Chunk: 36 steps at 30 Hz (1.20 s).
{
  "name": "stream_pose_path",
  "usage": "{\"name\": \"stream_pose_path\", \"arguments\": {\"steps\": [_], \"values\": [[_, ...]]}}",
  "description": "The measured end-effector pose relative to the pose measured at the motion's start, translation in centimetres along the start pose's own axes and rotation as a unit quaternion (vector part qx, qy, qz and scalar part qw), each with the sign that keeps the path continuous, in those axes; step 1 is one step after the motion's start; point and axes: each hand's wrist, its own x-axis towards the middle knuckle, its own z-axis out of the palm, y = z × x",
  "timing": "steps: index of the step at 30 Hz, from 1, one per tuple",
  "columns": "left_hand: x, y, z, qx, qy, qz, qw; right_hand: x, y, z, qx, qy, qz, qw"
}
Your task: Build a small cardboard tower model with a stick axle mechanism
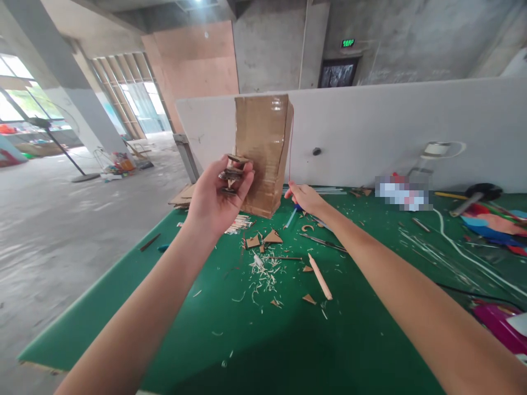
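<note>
My left hand (214, 200) is raised above the green table (173, 307) and grips a tall, tape-wrapped cardboard piece (263, 151) by small cardboard tabs on its left edge. A thin red string (290, 148) hangs down the piece's right side. My right hand (304, 198) is lower and to the right, just above the table, with fingers pinched on the bottom end of that string. A blue-handled tool (290, 218) lies just under this hand.
Cardboard offcuts (272, 237), white shavings (263, 274) and a wooden stick (320, 277) litter the table below my hands. A white partition (370, 126) stands behind. Coloured paper, wires and a black-headed tool (477, 195) lie at right. Open concrete floor lies left.
</note>
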Motion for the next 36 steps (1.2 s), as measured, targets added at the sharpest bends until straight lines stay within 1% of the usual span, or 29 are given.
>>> {"name": "stream_pose_path", "arguments": {"steps": [2, 5, 7, 9, 10, 12, 13, 15, 17, 19, 20, 23, 25, 28, 30, 31, 32, 34, 36], "values": [[0.1, -0.7, -0.8, -0.004, 0.008, -0.013, 1.000, -0.3, 0.9, -0.6, 0.010, 0.019, 0.027, 0.999], [0.3, -2.0, -2.0, -0.010, 0.032, -0.032, 0.999, -0.5, 2.0, -2.1, 0.024, 0.093, 0.075, 0.992], [0.5, -2.7, -2.7, -0.012, 0.046, -0.043, 0.998, -0.7, 2.2, -3.1, 0.037, 0.147, 0.096, 0.984], [0.6, -3.4, -3.2, -0.013, 0.050, -0.052, 0.997, -1.4, 1.7, -3.5, 0.053, 0.179, 0.107, 0.977], [0.6, -3.7, -3.4, -0.014, 0.052, -0.054, 0.997, -1.9, 1.2, -3.6, 0.067, 0.179, 0.108, 0.976], [0.4, -4.5, -3.5, -0.017, 0.057, -0.059, 0.996, -3.4, -0.3, -3.2, 0.115, 0.147, 0.103, 0.977], [0.2, -5.1, -3.5, -0.018, 0.060, -0.063, 0.996, -4.3, -1.2, -2.9, 0.172, 0.100, 0.089, 0.976], [-0.5, -6.4, -3.6, -0.009, 0.049, -0.074, 0.996, -5.9, -2.6, -2.3, 0.284, 0.015, 0.071, 0.956], [-1.4, -7.8, -3.6, 0.018, 0.003, -0.081, 0.997, -7.1, -3.2, -1.9, 0.333, -0.024, 0.058, 0.941], [-2.3, -9.3, -3.8, 0.051, -0.050, -0.087, 0.994, -7.7, -2.8, -1.9, 0.355, -0.025, 0.054, 0.933], [-2.8, -10.0, -4.0, 0.067, -0.068, -0.091, 0.991, -7.8, -2.3, -1.9, 0.365, -0.017, 0.053, 0.929], [-3.9, -11.7, -4.4, 0.121, -0.091, -0.105, 0.983, -7.7, -0.6, -2.1, 0.388, 0.013, 0.047, 0.920], [-4.4, -12.3, -4.6, 0.162, -0.114, -0.111, 0.974, -7.7, 0.1, -2.2, 0.393, 0.024, 0.037, 0.918], [-4.8, -12.2, -5.1, 0.211, -0.156, -0.101, 0.960, -7.8, 0.5, -2.4, 0.390, 0.029, 0.023, 0.920], [-4.6, -11.5, -5.8, 0.237, -0.166, -0.085, 0.953, -7.9, 0.7, -2.6, 0.382, 0.027, 0.013, 0.924], [-4.4, -11.0, -6.4, 0.252, -0.162, -0.074, 0.951, -8.0, 0.7, -2.7, 0.378, 0.024, 0.012, 0.925], [-4.1, -10.5, -7.0, 0.272, -0.153, -0.065, 0.948, -8.0, 0.8, -2.9, 0.375, 0.019, 0.013, 0.927], [-3.2, -9.2, -8.6, 0.313, -0.104, -0.052, 0.943, -7.9, 0.8, -2.9, 0.372, 0.016, 0.017, 0.928], [-2.2, -8.1, -10.3, 0.335, -0.033, -0.087, 0.937, -7.8, 0.7, -2.7, 0.367, 0.030, 0.021, 0.930]]}}
